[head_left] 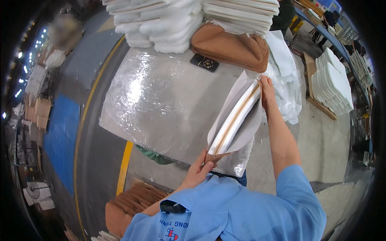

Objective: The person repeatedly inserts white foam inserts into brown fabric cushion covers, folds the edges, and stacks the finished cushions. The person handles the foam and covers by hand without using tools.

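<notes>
A cushion cover (pixel 250 127) stands on edge over the near right part of the wrapped table, its mouth spread and its pale grey lining facing me. Inside it lies a white foam pad (pixel 219 138) with a thin tan strip running along its middle. My left hand (pixel 198 168) pinches the cover's near lower corner, where a little brown outer material shows. At the far upper corner, my right hand (pixel 267 89) grips the cover, with the fingers partly hidden behind it. Both hands are closed on the same cover.
Plastic film wraps the table (pixel 161 108). Stacks of white padding (pixel 161 22), a brown cushion (pixel 229 44) and a black phone (pixel 204 63) lie along its far side. Brown covers (pixel 138 199) are piled at lower left. White pads (pixel 331 82) stand on a pallet at right.
</notes>
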`<state>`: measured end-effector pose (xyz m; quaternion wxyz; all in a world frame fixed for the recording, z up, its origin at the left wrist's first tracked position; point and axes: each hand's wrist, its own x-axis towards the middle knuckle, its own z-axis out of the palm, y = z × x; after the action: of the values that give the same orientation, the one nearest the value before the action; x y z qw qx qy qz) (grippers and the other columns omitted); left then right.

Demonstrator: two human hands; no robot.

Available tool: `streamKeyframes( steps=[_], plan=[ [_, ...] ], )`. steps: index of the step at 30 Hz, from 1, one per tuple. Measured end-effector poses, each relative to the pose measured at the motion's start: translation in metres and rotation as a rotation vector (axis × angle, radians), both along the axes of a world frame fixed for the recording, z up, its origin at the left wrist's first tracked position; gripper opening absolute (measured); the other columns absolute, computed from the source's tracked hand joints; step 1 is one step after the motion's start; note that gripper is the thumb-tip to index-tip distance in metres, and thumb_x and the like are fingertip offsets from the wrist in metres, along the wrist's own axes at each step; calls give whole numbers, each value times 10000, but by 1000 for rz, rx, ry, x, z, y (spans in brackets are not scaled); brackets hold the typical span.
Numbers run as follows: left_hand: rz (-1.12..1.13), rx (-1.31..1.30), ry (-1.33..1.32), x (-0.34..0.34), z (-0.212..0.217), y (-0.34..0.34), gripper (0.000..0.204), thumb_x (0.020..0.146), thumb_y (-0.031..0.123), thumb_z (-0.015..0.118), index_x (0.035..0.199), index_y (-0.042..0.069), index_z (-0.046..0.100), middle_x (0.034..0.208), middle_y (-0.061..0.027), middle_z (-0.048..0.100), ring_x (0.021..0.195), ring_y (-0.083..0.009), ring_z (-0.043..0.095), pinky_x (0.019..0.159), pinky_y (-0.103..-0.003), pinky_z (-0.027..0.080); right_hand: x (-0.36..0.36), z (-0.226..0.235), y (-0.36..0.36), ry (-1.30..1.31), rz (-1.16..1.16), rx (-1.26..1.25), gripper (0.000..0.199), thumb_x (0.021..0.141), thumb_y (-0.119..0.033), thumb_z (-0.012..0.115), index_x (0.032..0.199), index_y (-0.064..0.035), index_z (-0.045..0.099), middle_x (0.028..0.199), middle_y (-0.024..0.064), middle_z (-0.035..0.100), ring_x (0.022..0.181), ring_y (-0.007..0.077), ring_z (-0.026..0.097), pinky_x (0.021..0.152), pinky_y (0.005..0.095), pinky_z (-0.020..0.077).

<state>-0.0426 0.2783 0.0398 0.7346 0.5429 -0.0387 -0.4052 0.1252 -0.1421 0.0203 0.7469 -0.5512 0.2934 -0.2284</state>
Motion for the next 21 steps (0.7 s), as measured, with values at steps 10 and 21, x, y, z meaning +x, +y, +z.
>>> streamKeyframes(
  steps=[10, 21],
  plan=[
    [451, 88, 508, 33, -36, 30, 566, 1115, 371, 531, 1533, -3, 451, 1553, -154, 503, 1348, -297, 551, 1132, -429, 446, -173, -21, -36, 210, 158, 452, 570, 1034, -542, 595, 1317, -48, 632, 1269, 134, 691, 1144, 266, 663, 1022, 379, 505],
    [635, 111, -82, 117, -24, 15, 526, 1124, 494, 416, 1244, 35, 643, 1240, -104, 673, 1173, -228, 600, 1050, -408, 444, -193, -7, 23, 70, -190, 198, 711, 1100, -622, 395, 1185, 19, 689, 1130, 108, 720, 1067, 203, 654, 966, 356, 497]
  ],
)
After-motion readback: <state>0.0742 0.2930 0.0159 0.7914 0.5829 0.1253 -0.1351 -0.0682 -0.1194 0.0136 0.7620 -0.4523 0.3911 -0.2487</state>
